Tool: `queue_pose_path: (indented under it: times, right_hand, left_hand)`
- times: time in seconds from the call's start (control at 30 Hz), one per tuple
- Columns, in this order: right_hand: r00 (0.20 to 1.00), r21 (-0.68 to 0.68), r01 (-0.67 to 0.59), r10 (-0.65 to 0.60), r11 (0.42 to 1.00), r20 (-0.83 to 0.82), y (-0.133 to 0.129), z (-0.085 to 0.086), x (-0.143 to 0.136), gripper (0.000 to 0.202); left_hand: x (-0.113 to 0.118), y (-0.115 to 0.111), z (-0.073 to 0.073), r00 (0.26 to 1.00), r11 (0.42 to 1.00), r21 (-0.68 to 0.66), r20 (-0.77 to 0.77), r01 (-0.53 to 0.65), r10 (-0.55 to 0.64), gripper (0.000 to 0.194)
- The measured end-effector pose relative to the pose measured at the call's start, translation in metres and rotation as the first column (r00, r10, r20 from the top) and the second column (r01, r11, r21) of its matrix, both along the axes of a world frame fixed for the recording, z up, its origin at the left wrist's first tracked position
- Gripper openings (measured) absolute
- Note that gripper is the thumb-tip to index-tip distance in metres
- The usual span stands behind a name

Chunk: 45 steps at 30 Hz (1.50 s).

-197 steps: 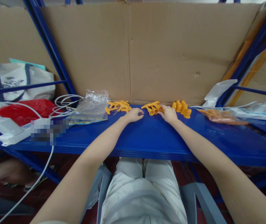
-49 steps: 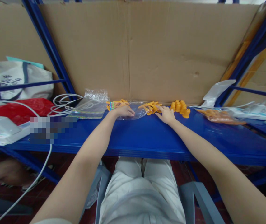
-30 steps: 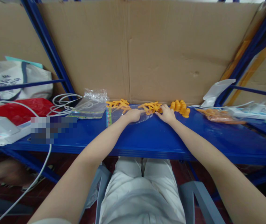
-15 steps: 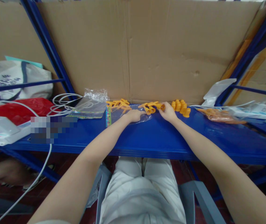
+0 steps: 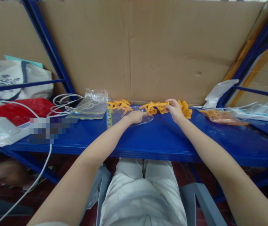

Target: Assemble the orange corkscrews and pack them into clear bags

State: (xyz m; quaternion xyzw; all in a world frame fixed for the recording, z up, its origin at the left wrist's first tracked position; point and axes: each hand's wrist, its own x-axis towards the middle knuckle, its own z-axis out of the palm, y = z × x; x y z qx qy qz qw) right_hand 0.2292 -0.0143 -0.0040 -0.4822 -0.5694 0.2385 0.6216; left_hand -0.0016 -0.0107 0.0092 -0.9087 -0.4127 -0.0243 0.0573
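My left hand (image 5: 138,117) is closed on the right part of a clear plastic bag (image 5: 117,117) with a colourful printed strip, which lies flat on the blue shelf. Just beyond my fingers lie orange plastic pieces with round open ends (image 5: 150,111), side by side. My right hand (image 5: 175,110) has its thumb and fingers curled at the right end of this row, closed around an orange plastic piece (image 5: 164,104); the fingers partly cover it. Short orange knobbed pieces (image 5: 186,110) stand right behind that hand, partly hidden. Branching orange pieces (image 5: 119,104) lie behind the bag.
Another clear bag (image 5: 90,108) and coiled white cables (image 5: 62,105) lie to the left, near a red bag (image 5: 30,110) and a white power strip (image 5: 13,133). A bag of orange-brown contents (image 5: 223,116) lies right. Cardboard (image 5: 134,53) walls the back.
My right hand has shifted slightly to the right and away from me, and two open-ended orange pieces now show beside its fingers. My left hand stays on the bag.
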Motion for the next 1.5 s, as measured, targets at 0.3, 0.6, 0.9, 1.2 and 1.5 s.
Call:
queue_pose_path:
  times: [0.3, 0.6, 0.9, 1.2, 1.5]
  right_hand:
    - [0.992, -0.061, -0.097, 0.091, 0.993, -0.092, -0.006, 0.003, -0.003, 0.027]
    - [0.994, -0.063, -0.078, 0.073, 0.995, -0.084, -0.006, 0.002, -0.002, 0.022]
    - [0.97, -0.092, -0.243, 0.242, 0.966, -0.017, -0.016, 0.005, -0.01, 0.019]
    - [0.901, -0.058, -0.421, 0.425, 0.905, 0.09, -0.028, 0.012, -0.02, 0.029]
    - [0.82, -0.079, -0.379, 0.374, 0.922, 0.433, -0.024, 0.007, -0.018, 0.024]
  left_hand:
    - [0.0, 0.007, -0.006, 0.996, 0.996, 0.027, 0.046, 0.081, -0.082, 0.026]
    - [-0.002, -0.008, 0.011, 0.98, 0.994, 0.063, 0.176, 0.085, -0.095, 0.024]
    - [0.007, -0.018, 0.007, 0.931, 0.964, 0.214, 0.293, 0.158, -0.218, 0.03]
    - [0.009, -0.02, 0.004, 0.915, 0.935, 0.293, 0.288, 0.199, -0.284, 0.042]
    - [0.01, -0.018, 0.001, 0.923, 0.934, 0.292, 0.26, 0.206, -0.285, 0.036]
